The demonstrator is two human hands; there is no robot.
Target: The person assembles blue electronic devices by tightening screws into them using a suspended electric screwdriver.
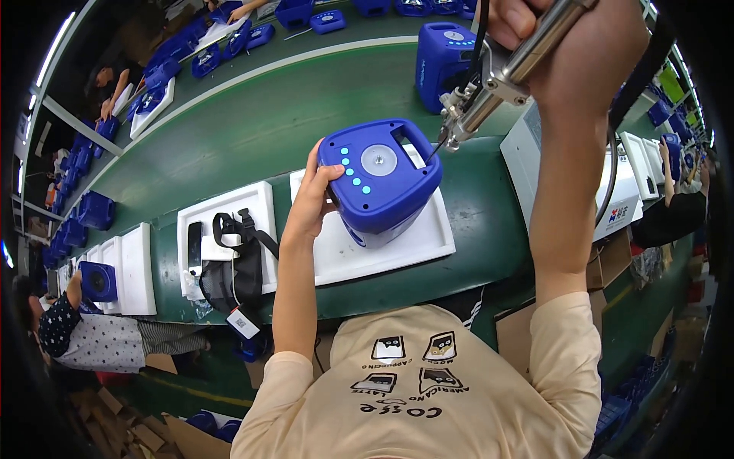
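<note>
Currently, the right hand (569,57) wraps a metal tool (501,86), while the left hand (309,196), half-curled, grips a blue housing (386,187).

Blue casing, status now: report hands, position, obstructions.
Left hand holding blue casing. Right hand gripping metal driver, tip near casing's right edge. Casing over white foam tray. Nothing visibly between tip and casing.

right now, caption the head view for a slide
Left hand holds a blue housing over white foam; right hand grips a metal tool.
</note>
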